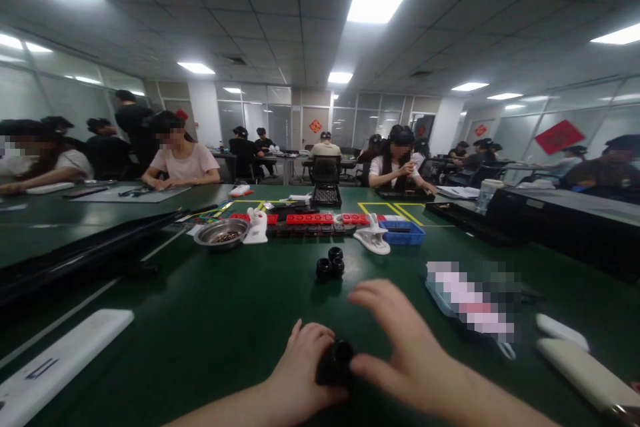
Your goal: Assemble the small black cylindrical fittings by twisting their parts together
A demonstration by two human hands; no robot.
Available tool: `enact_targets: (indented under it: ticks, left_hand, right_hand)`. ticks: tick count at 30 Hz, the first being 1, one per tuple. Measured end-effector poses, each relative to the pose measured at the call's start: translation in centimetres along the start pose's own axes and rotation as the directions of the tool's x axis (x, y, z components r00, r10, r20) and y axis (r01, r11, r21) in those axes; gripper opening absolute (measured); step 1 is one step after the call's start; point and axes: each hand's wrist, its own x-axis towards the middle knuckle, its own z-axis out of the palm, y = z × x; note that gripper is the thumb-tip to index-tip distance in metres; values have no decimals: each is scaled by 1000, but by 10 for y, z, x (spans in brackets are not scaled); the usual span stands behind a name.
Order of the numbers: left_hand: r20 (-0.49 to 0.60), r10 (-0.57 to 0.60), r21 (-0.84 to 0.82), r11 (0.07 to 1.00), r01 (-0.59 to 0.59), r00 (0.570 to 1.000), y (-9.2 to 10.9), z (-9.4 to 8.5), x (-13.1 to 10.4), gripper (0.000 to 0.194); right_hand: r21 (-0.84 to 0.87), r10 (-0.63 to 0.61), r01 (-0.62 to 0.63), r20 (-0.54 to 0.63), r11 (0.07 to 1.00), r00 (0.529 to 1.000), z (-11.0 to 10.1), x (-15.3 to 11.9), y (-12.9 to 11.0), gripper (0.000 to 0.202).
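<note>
A round black part point(342, 355) is at the near middle of the green table point(240, 307). Around its left side are the fingers of my left hand point(303, 370), closed on it. My right hand point(400, 340) is spread just to the right, its thumb tip close to the black part and its fingers apart above it. Whether the thumb touches the part I cannot tell. Farther up the table, three similar black parts point(331, 265) stand close together.
Beyond are a metal bowl point(223, 233) of small pieces, red blocks point(310, 219), white clamps point(373, 235) and a blue tray point(404, 233). A white bar point(65, 363) lies left; a pixelated pouch point(470, 300) and a cream case point(580, 373) lie right. People sit across the table.
</note>
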Motion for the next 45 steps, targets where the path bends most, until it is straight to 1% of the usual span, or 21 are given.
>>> enact_targets:
  ticks: [3,6,8,10,12,14,17,20,23,26,29,32,34,36,38,40,41,42,43,44,45]
  left_hand:
    - [18,17,-2,1000,-17,1000,-1,1,2,53]
    - [62,4,10,1000,-4,998,-1,0,4,54]
    - [107,-11,16,1000,10,994,-2,-2,6,54]
    - [134,-22,10,1000,20,991,-4,-3,9,52]
    - [145,-13,-9,1000,14,989,-7,-3,11,53]
    - [149,3,-22,1000,1,989,-11,-1,13,58]
    - [141,14,-13,1000,-13,990,-15,2,14,53]
    - [121,13,0,1000,-13,993,-16,4,13,45]
    - [113,16,-20,1000,-14,993,-14,3,11,52]
    - [89,18,-44,999,-14,996,-11,0,8,57]
    - [63,23,-40,999,-20,998,-6,-2,6,55]
    - [29,24,-22,999,-23,999,-1,-1,4,49]
    - [13,27,-10,1000,-27,1000,0,2,3,46]
    - [10,29,0,1000,-29,1000,-2,4,3,49]
    - [-7,38,18,999,-37,999,-4,1,4,65]
    - [-111,95,58,994,-89,989,-4,-11,2,80]
    - [-202,164,89,985,-149,966,-3,-20,-1,77]
    - [-313,264,128,963,-235,912,0,-32,-7,65]
    - [-397,396,173,918,-356,828,3,-45,-14,47]
    - [-460,521,225,852,-473,719,7,-57,-25,33]
    - [-500,598,283,796,-534,626,12,-69,-37,29]
  right_hand:
    - [40,-55,50,143,998,988,33,-8,11,58]
    - [39,-64,59,155,998,986,59,-14,23,47]
    - [87,-82,72,125,994,989,66,-14,29,33]
    - [195,-129,105,116,975,985,68,-13,34,29]
    - [301,-184,145,104,942,977,68,-13,38,34]
    - [335,-194,163,61,928,979,70,-15,44,43]
    - [274,-98,97,-11,957,995,74,-19,50,55]
    - [255,-5,-3,30,967,1000,73,-18,50,49]
    - [306,-24,-9,104,952,994,66,-15,43,35]
    - [346,-62,9,144,938,988,60,-14,37,44]
    - [323,4,-45,129,945,992,57,-15,34,54]
    - [280,81,-108,104,954,991,57,-18,33,46]
    - [271,64,-89,100,958,993,59,-20,33,39]
    - [264,5,-24,72,964,997,60,-21,34,39]
    - [230,-54,54,-6,972,998,58,-20,36,43]
    - [157,-113,132,-126,979,986,47,-17,35,45]
    - [109,-141,164,-190,980,972,37,-15,33,42]
    - [56,-175,194,-247,979,953,23,-14,29,37]
    - [12,-186,199,-296,980,937,7,-15,24,28]
    - [-14,-203,212,-350,977,914,-11,-18,18,21]
    - [-35,-190,193,-405,981,894,-28,-25,11,18]
